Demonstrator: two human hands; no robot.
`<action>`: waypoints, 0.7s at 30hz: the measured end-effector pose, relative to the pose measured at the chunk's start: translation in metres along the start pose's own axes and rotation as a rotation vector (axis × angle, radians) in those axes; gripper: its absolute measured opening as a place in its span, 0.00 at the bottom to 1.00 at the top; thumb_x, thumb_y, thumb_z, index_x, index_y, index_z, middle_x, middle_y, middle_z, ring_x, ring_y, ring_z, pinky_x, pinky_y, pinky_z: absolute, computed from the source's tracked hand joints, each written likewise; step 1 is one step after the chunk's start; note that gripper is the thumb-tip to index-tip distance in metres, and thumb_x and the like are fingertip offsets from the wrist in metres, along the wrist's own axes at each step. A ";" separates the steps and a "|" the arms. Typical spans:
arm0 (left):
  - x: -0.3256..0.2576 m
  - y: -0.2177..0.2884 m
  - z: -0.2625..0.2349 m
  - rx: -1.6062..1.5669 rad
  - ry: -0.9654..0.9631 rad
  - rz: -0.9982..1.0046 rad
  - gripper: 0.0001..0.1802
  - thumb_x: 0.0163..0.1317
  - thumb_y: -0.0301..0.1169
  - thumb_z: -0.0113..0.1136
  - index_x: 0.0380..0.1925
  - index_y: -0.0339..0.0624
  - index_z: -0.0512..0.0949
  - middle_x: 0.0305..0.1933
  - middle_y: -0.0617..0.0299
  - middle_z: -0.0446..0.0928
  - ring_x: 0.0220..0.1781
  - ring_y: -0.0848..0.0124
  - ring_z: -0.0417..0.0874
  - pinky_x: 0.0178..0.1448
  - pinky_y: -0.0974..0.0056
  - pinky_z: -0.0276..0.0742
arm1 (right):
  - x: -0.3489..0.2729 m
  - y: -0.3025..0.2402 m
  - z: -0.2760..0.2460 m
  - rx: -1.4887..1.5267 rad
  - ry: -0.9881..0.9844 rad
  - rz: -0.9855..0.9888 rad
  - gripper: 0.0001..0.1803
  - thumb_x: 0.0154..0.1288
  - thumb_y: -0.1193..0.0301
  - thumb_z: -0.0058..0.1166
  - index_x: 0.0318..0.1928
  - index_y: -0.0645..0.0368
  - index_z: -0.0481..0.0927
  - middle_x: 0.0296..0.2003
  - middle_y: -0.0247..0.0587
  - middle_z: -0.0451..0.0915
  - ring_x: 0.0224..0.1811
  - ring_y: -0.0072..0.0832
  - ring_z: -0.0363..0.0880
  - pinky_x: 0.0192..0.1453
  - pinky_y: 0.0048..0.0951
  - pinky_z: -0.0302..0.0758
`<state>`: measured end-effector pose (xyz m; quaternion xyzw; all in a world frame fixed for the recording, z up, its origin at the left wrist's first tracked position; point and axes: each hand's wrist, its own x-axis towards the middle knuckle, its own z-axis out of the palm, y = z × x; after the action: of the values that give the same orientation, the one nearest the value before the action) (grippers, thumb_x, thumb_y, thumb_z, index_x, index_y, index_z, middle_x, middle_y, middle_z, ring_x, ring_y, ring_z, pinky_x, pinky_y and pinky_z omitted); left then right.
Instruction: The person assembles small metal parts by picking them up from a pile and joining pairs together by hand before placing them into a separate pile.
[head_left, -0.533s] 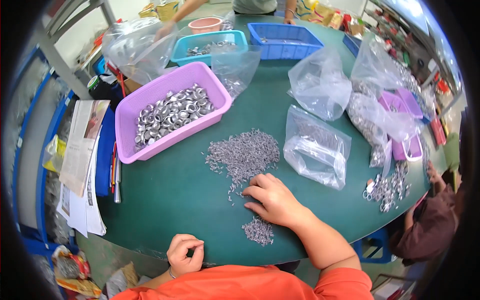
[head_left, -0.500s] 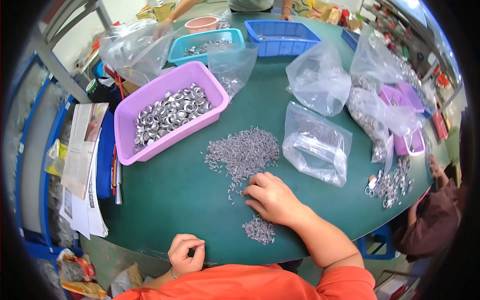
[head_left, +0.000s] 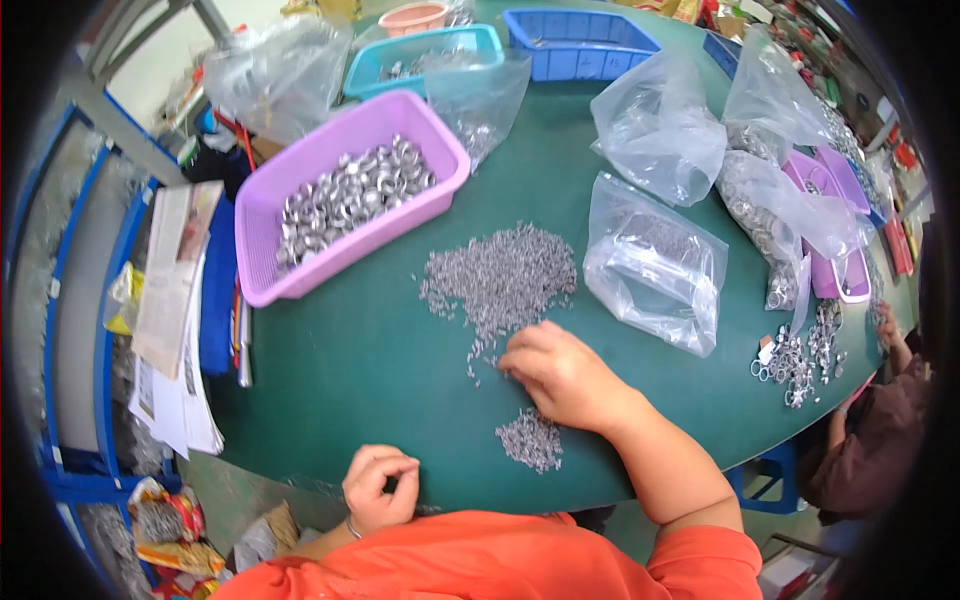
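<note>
A large heap of small grey metal pieces (head_left: 505, 270) is spread over the green table (head_left: 330, 390), a few strays trailing off its near edge. Just below those strays is my right hand (head_left: 565, 380), its fingers bent down and drawn together; whatever they pinch is hidden. A smaller heap of the same pieces (head_left: 530, 440) lies beside its wrist, on the near side. At the table's front edge rests my left hand (head_left: 382, 488), curled, with thumb and forefinger pressed together. Anything in that pinch is too small to make out.
A purple basket (head_left: 455, 195) of metal rings stands left of the large heap. Turquoise (head_left: 490, 40) and blue (head_left: 590, 65) trays sit at the back. A flat plastic bag (head_left: 655, 265) and filled bags (head_left: 750, 200) lie right. A co-worker's hand (head_left: 888, 328) is far right.
The view has tilted, so the table's contents sit higher in it. My right hand's fingers have drawn closer together near the strays. The left hand keeps its pinch.
</note>
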<state>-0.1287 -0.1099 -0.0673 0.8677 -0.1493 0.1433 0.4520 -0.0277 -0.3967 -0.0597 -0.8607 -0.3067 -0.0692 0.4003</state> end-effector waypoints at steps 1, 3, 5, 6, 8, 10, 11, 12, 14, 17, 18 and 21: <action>0.000 0.002 0.000 -0.010 0.007 -0.009 0.09 0.53 0.15 0.69 0.33 0.39 0.83 0.36 0.55 0.82 0.34 0.64 0.83 0.36 0.65 0.79 | 0.003 -0.002 -0.005 -0.011 0.023 -0.004 0.13 0.55 0.83 0.58 0.42 0.62 0.84 0.43 0.43 0.80 0.44 0.45 0.78 0.49 0.42 0.78; 0.000 0.004 -0.001 -0.003 0.014 0.002 0.09 0.53 0.15 0.69 0.33 0.39 0.83 0.36 0.55 0.82 0.35 0.63 0.83 0.37 0.64 0.79 | 0.008 -0.005 -0.011 0.009 0.003 -0.016 0.16 0.50 0.86 0.57 0.42 0.62 0.84 0.43 0.44 0.81 0.45 0.46 0.78 0.51 0.43 0.78; 0.003 0.002 -0.001 -0.005 0.021 0.021 0.10 0.53 0.14 0.68 0.33 0.39 0.83 0.36 0.56 0.81 0.35 0.62 0.83 0.38 0.64 0.79 | 0.007 -0.001 -0.013 0.004 -0.011 -0.025 0.16 0.51 0.86 0.57 0.41 0.62 0.84 0.42 0.44 0.81 0.46 0.47 0.79 0.52 0.43 0.78; 0.003 0.002 -0.002 -0.010 0.025 0.029 0.10 0.52 0.14 0.68 0.33 0.39 0.83 0.35 0.56 0.81 0.35 0.62 0.82 0.38 0.64 0.79 | 0.006 0.001 -0.013 -0.003 0.011 -0.041 0.15 0.51 0.86 0.58 0.41 0.62 0.84 0.41 0.45 0.82 0.46 0.47 0.79 0.52 0.44 0.78; 0.007 0.001 -0.002 -0.035 0.040 0.022 0.12 0.51 0.14 0.68 0.34 0.40 0.83 0.35 0.57 0.81 0.34 0.62 0.81 0.38 0.63 0.78 | 0.013 0.001 -0.030 -0.095 0.141 0.046 0.12 0.54 0.85 0.60 0.40 0.62 0.84 0.40 0.46 0.82 0.46 0.48 0.80 0.52 0.44 0.77; 0.007 0.000 -0.003 -0.035 0.047 0.037 0.12 0.51 0.13 0.68 0.34 0.40 0.83 0.35 0.57 0.81 0.34 0.62 0.81 0.37 0.63 0.77 | 0.009 0.008 -0.039 -0.103 0.144 0.158 0.08 0.57 0.83 0.63 0.38 0.61 0.84 0.38 0.45 0.82 0.43 0.46 0.80 0.48 0.42 0.77; 0.005 -0.001 -0.002 -0.045 0.059 0.030 0.12 0.51 0.13 0.68 0.33 0.41 0.83 0.35 0.58 0.81 0.33 0.63 0.81 0.37 0.63 0.76 | 0.007 0.007 -0.040 -0.112 0.087 0.166 0.08 0.57 0.82 0.64 0.37 0.60 0.84 0.38 0.44 0.82 0.42 0.45 0.80 0.47 0.41 0.77; 0.005 -0.001 -0.002 -0.051 0.065 0.017 0.12 0.51 0.13 0.68 0.33 0.41 0.83 0.35 0.58 0.81 0.33 0.63 0.81 0.37 0.63 0.76 | 0.006 0.006 -0.040 -0.121 0.031 0.173 0.07 0.57 0.82 0.64 0.37 0.60 0.84 0.37 0.44 0.82 0.42 0.44 0.80 0.46 0.40 0.77; 0.006 -0.002 -0.002 -0.064 0.047 0.028 0.12 0.51 0.13 0.68 0.33 0.41 0.83 0.35 0.59 0.81 0.33 0.63 0.80 0.36 0.63 0.76 | 0.007 -0.001 -0.034 -0.094 -0.009 0.182 0.07 0.57 0.81 0.65 0.36 0.60 0.84 0.37 0.43 0.81 0.42 0.44 0.80 0.46 0.40 0.77; 0.003 -0.004 -0.003 -0.075 0.027 0.039 0.11 0.54 0.13 0.67 0.34 0.39 0.82 0.36 0.57 0.80 0.33 0.65 0.80 0.37 0.64 0.75 | 0.009 -0.004 -0.027 -0.092 -0.063 0.179 0.06 0.57 0.80 0.65 0.36 0.60 0.85 0.35 0.42 0.81 0.41 0.44 0.79 0.46 0.40 0.77; 0.002 -0.003 -0.004 -0.078 0.004 0.053 0.10 0.56 0.13 0.65 0.35 0.37 0.81 0.37 0.55 0.79 0.34 0.66 0.80 0.37 0.65 0.75 | 0.008 -0.005 -0.026 -0.119 -0.084 0.166 0.06 0.57 0.80 0.66 0.36 0.60 0.85 0.34 0.41 0.80 0.41 0.44 0.79 0.46 0.40 0.77; 0.000 -0.001 -0.002 -0.071 0.052 0.015 0.12 0.52 0.14 0.69 0.34 0.42 0.82 0.36 0.59 0.81 0.33 0.63 0.80 0.36 0.63 0.75 | 0.006 -0.006 -0.039 -0.103 -0.121 0.241 0.07 0.57 0.80 0.65 0.37 0.60 0.86 0.35 0.42 0.81 0.42 0.43 0.80 0.46 0.40 0.78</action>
<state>-0.1281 -0.1077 -0.0668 0.8459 -0.1491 0.1636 0.4851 -0.0210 -0.4197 -0.0276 -0.9134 -0.2207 0.0159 0.3417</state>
